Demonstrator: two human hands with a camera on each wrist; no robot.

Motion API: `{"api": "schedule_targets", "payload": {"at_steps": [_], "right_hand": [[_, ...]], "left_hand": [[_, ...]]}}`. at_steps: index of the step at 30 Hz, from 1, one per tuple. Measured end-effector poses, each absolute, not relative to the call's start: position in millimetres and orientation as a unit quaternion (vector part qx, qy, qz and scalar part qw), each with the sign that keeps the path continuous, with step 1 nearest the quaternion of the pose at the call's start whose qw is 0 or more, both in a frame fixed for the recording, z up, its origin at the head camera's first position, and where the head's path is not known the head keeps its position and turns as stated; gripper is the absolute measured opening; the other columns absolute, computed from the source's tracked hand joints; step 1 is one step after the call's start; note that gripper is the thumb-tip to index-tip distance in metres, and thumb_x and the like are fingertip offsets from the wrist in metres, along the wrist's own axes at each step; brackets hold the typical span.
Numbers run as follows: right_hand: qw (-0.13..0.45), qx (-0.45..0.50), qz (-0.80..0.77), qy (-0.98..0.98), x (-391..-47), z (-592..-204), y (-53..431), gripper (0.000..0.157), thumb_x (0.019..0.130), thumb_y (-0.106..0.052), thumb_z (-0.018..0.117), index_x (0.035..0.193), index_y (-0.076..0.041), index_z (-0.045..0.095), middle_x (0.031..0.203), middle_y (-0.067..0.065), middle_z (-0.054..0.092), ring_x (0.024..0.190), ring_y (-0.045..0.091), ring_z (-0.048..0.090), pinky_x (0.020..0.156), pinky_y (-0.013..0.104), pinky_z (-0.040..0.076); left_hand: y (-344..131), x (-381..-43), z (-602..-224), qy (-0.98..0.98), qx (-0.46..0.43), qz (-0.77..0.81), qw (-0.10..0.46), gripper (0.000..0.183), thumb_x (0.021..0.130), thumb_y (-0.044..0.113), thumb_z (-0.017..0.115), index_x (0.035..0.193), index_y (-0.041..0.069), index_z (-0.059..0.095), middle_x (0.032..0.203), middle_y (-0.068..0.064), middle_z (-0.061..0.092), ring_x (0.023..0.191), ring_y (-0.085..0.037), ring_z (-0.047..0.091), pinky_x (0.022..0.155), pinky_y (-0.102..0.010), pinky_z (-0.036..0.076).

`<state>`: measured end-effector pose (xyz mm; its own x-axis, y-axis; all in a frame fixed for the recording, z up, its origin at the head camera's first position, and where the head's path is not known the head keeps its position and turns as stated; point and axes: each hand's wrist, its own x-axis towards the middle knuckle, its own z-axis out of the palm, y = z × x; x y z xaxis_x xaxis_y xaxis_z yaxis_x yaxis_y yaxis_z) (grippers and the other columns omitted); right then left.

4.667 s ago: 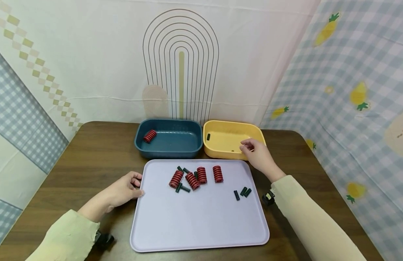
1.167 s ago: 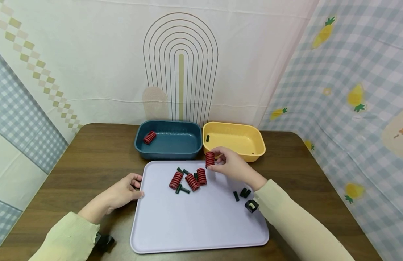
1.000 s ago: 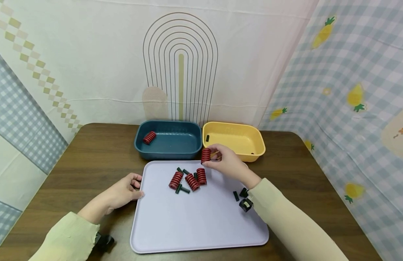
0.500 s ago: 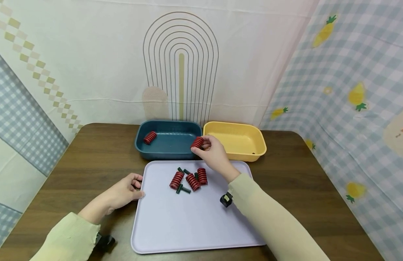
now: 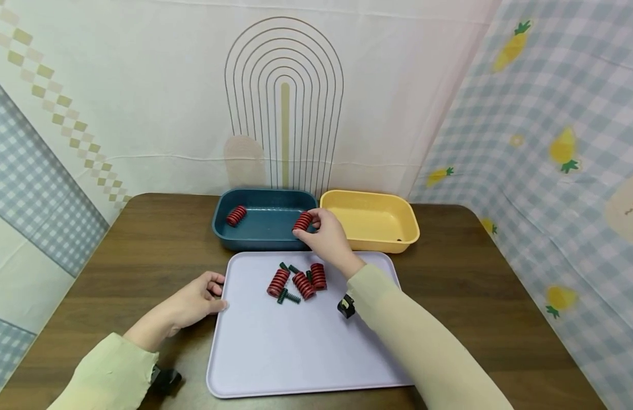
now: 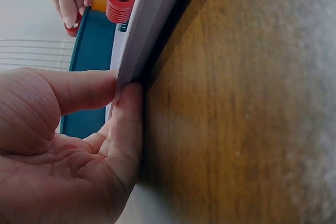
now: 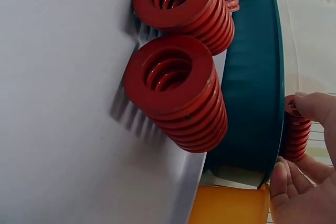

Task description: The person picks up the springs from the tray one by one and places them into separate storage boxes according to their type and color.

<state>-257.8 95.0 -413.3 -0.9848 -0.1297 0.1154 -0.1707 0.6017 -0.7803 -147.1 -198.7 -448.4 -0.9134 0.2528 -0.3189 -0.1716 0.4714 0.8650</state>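
Red spring in right hand, over blue bin

Right hand [image 5: 329, 236]: grasping, thumb and fingers pinching one held spring [image 5: 303, 221], red, tilted, at the right end of the blue bin, about level with its rim.

Left hand [image 5: 193, 302]: grasping the tray [image 5: 296, 353] by its left edge, nearer the far corner than the near one; thumb above the rim, fingers below.

Blue bin [image 5: 265, 245]: at the tabletop's far edge, left of middle; holds one stored spring [image 5: 236, 216], red, lying by its left end.

Yellow bin [image 5: 373, 219]: at the far edge, just right of the blue bin; a dark speck [image 5: 398, 240], too small to identify, near its front right corner.

Tray contents: three red springs [image 5: 278, 282], grouped toward the far edge, left of middle; small green springs [image 5: 292, 297] lying among and just beside them. The right sleeve [image 5: 409, 324] hides part of the tray's right side.

Tabletop [image 5: 116, 256]: brown, wood-grained, rounded far corners.

Wrists: one black camera [image 5: 346, 306] on the right, another on the left.

Backdrop [image 5: 168, 102]: pale cloth with arch lines; checked cloth at both sides.
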Motion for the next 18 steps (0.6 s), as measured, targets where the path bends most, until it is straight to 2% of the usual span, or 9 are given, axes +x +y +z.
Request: {"api": "schedule_targets", "payload": {"at_steps": [18], "right_hand": [[0.021, 0.105, 0.388, -0.916, -264.3, -420.4, 91.3, 0.055, 0.084, -0.038, 0.075, 0.128, -0.010, 0.055, 0.112, 0.002, 0.056, 0.108, 0.025, 0.054, 0.088, 0.035, 0.047]], "left_hand": [[-199.4, -147.1, -447.2, 0.831, 0.030, 0.516, 0.208, 0.053, 0.088, 0.008, 0.069, 0.129, -0.006, 0.037, 0.105, -0.016, 0.045, 0.084, -0.024, 0.050, 0.069, -0.033, 0.043]]}}
